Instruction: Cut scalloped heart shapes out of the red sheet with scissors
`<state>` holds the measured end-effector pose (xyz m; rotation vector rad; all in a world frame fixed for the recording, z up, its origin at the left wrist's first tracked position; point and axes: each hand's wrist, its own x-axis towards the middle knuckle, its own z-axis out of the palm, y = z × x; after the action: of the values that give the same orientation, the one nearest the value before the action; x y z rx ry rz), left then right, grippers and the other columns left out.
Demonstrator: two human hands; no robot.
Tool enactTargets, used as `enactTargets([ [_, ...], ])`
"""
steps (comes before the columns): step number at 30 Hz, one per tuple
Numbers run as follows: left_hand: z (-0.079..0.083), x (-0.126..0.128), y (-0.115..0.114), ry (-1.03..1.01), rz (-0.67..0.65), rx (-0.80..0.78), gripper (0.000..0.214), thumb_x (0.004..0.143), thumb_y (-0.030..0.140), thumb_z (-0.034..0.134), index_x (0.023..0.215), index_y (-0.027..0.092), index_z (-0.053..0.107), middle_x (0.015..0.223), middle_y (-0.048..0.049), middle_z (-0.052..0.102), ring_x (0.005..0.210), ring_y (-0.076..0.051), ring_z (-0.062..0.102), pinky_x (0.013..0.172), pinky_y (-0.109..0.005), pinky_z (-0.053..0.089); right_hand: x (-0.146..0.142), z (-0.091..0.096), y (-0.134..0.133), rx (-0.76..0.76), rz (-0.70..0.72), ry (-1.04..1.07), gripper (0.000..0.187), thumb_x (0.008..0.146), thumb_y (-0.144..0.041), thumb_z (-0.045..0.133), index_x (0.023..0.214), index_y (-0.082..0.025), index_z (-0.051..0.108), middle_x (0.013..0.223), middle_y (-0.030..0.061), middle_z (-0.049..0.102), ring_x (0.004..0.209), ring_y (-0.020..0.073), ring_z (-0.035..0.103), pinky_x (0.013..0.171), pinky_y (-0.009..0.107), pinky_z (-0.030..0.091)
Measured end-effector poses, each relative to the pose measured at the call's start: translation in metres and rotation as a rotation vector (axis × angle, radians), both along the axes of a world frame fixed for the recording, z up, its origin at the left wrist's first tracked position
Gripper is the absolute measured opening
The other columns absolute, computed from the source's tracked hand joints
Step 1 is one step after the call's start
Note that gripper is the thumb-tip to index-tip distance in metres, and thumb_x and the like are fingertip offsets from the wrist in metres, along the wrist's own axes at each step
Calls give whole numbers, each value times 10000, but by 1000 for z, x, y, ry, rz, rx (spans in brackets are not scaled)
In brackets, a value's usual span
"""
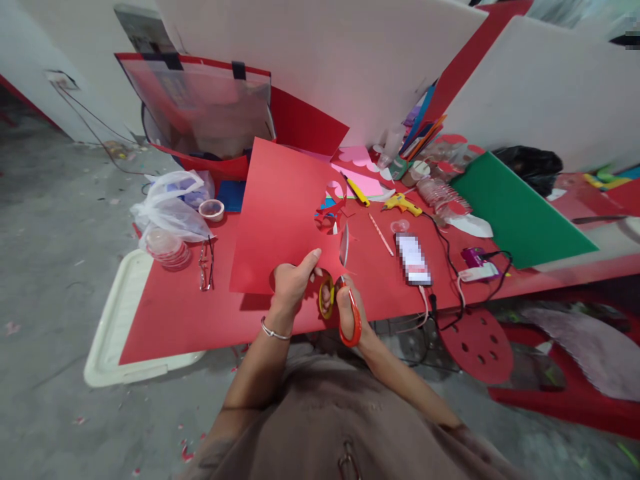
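Note:
My left hand grips the lower edge of a large red paper sheet, thumb on top and fingers partly hidden beneath. The sheet is tilted up above the table and has round cut-outs along its right side. A pair of scissors with red and yellow handles is in my right hand, at the sheet's lower right corner. Its blades stand at the paper's edge, partly hidden by it. Red paper scraps lie just beyond the sheet's right side.
On the red tabletop are a tape roll, eyeglasses, a yellow cutter knife, a yellow glue gun and a phone with cables. A green board leans at right. A white plastic bag sits at left.

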<state>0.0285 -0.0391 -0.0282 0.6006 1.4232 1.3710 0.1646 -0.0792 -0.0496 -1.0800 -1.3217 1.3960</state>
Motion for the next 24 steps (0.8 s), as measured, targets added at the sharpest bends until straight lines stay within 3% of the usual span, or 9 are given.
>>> enactTargets([
  [8,4,-1,0,-7,-5,-3,541,718,638,821,480,185,646,489,-34,602,453,-107,508,497,-250,406,-5,14,-1,1,-17,33,645,896,-894,509,854,-251,543,636,-7,513,501,164,488,443,316,429],
  [24,-1,-4,0,-2,0,3,520,739,605,825,485,182,661,502,-47,629,488,-116,558,536,-240,452,8,5,-3,-20,39,-4,605,937,-849,503,896,-248,550,666,0,526,523,170,515,475,328,440],
])
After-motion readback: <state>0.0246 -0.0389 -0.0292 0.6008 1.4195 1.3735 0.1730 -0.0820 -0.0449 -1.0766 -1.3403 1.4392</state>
